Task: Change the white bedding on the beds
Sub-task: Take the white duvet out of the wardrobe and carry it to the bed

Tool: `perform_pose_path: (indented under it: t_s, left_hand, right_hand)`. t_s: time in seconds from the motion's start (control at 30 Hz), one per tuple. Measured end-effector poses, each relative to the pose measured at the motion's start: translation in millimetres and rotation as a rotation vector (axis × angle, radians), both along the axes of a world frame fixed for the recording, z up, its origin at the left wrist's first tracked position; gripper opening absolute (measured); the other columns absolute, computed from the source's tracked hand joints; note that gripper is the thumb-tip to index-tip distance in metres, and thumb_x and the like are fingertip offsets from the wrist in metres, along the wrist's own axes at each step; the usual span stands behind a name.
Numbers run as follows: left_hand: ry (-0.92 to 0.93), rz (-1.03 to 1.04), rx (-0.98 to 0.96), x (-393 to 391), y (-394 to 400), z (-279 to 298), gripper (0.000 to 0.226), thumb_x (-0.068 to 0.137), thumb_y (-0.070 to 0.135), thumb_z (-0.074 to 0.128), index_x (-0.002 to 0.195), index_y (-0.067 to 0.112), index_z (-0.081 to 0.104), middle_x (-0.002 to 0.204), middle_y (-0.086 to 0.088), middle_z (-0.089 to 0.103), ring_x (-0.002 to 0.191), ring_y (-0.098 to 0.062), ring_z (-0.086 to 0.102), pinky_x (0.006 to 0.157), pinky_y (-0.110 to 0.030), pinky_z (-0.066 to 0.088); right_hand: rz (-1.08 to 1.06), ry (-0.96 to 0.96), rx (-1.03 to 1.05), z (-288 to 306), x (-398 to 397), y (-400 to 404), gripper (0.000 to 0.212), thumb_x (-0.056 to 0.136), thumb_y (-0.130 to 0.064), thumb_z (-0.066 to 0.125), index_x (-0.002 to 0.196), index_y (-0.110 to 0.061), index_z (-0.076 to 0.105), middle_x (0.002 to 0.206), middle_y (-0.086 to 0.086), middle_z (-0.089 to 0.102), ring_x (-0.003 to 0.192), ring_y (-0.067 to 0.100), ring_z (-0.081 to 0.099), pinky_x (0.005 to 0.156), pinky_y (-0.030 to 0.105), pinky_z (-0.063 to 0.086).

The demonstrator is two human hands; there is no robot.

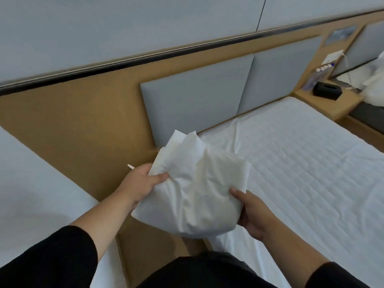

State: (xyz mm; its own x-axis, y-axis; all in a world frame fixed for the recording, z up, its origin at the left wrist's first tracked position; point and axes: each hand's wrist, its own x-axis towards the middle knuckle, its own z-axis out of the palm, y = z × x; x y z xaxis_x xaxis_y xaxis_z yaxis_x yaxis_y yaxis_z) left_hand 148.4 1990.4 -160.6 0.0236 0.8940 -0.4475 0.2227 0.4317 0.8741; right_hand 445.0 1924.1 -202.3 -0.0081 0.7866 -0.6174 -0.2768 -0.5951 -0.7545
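Bedding point(193, 196) bundle's pinched in both my grips, left point(143, 181) and right point(252, 213), over the bed's point(311, 163) head corner; loose folds could slip out.

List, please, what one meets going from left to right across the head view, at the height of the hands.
White bed at the left edge → left hand → folded white bedding held in both hands → right hand → quilted white mattress.

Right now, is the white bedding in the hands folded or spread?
Folded and bunched: the white bedding sits as a layered bundle between left hand and right hand.
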Motion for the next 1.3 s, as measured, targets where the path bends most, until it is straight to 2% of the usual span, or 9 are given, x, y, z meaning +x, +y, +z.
perform_pose_path:
  t_s: [0.33, 0.47, 0.63, 0.73, 0.87, 0.97, 1.07, 1.17, 1.3]
  left_hand:
    - [0.105, -0.248, -0.111, 73, 244, -63, 0.022, 0.094, 0.021, 0.07, 0.115, 0.018, 0.07, 0.109, -0.002, 0.075, 0.099, -0.023, 0.071, 0.091, -0.041, 0.056]
    - [0.213, -0.38, -0.144, 107, 330, -74, 0.029, 0.091, 0.033, 0.071, 0.117, 0.021, 0.068, 0.111, 0.002, 0.073, 0.102, -0.022, 0.069, 0.097, -0.046, 0.053]
    - [0.618, -0.725, 0.072, 191, 434, -62, 0.034, 0.088, 0.049, 0.058, 0.107, 0.021, 0.063, 0.118, -0.006, 0.067, 0.11, -0.03, 0.061, 0.097, -0.039, 0.049]
    - [0.689, -0.83, 0.227, 239, 474, -53, 0.046, 0.094, 0.039, 0.059, 0.134, 0.017, 0.055, 0.138, -0.008, 0.055, 0.127, -0.03, 0.051, 0.108, -0.04, 0.04]
    - [0.52, -0.89, 0.205, 253, 496, -53, 0.031, 0.095, 0.029, 0.06, 0.124, 0.019, 0.061, 0.123, -0.003, 0.064, 0.112, -0.023, 0.059, 0.1, -0.036, 0.047]
    - [0.516, -0.929, 0.208, 240, 497, -61, 0.025, 0.094, 0.027, 0.061, 0.116, 0.017, 0.065, 0.119, -0.003, 0.066, 0.112, -0.023, 0.061, 0.101, -0.038, 0.047]
    - [0.557, -1.181, 0.185, 224, 483, -70, 0.023, 0.095, 0.028, 0.061, 0.113, 0.015, 0.066, 0.115, -0.006, 0.068, 0.11, -0.025, 0.062, 0.1, -0.039, 0.049]
    - [0.647, -1.517, 0.148, 214, 463, -77, 0.017, 0.093, 0.038, 0.06, 0.104, 0.026, 0.066, 0.105, 0.004, 0.069, 0.101, -0.017, 0.066, 0.095, -0.037, 0.053]
    - [0.61, -1.717, 0.202, 221, 432, -71, 0.017, 0.093, 0.039, 0.056, 0.104, 0.028, 0.064, 0.102, 0.009, 0.065, 0.095, -0.012, 0.062, 0.087, -0.031, 0.052]
  right_hand:
    - [-0.244, -0.119, -0.059, -39, 41, 172, 0.024, 0.094, -0.03, 0.067, 0.117, -0.025, 0.067, 0.106, -0.002, 0.077, 0.102, 0.026, 0.072, 0.094, 0.05, 0.056]
    - [-0.3, -0.13, -0.113, -47, 71, 242, 0.023, 0.092, -0.03, 0.069, 0.115, -0.026, 0.068, 0.105, -0.002, 0.077, 0.1, 0.025, 0.073, 0.092, 0.048, 0.057]
    - [-0.445, -0.204, -0.147, -51, 124, 334, 0.031, 0.092, -0.028, 0.068, 0.122, -0.019, 0.064, 0.112, 0.003, 0.072, 0.103, 0.027, 0.067, 0.094, 0.045, 0.055]
    - [-0.623, -0.22, -0.12, -42, 157, 368, 0.037, 0.095, -0.025, 0.064, 0.131, -0.017, 0.058, 0.118, 0.005, 0.066, 0.108, 0.025, 0.064, 0.098, 0.044, 0.052]
    - [-0.646, -0.274, -0.063, -31, 162, 369, 0.031, 0.098, -0.016, 0.06, 0.129, -0.017, 0.056, 0.109, 0.008, 0.071, 0.099, 0.023, 0.069, 0.094, 0.04, 0.052]
    - [-0.56, -0.371, -0.171, -34, 137, 348, 0.034, 0.097, -0.016, 0.06, 0.131, -0.013, 0.054, 0.113, 0.013, 0.069, 0.097, 0.026, 0.067, 0.093, 0.041, 0.051]
    - [-0.446, -0.426, -0.326, -45, 104, 314, 0.028, 0.097, -0.02, 0.062, 0.123, -0.011, 0.06, 0.11, 0.013, 0.07, 0.088, 0.023, 0.066, 0.079, 0.034, 0.051]
    - [-0.376, -0.468, -0.448, -48, 60, 283, 0.022, 0.096, -0.024, 0.061, 0.115, -0.013, 0.064, 0.107, 0.01, 0.071, 0.082, 0.019, 0.067, 0.068, 0.028, 0.047]
    - [-0.457, -0.483, -0.482, -34, 3, 246, 0.022, 0.094, -0.028, 0.063, 0.112, -0.016, 0.066, 0.106, 0.003, 0.072, 0.09, 0.016, 0.07, 0.073, 0.028, 0.051]
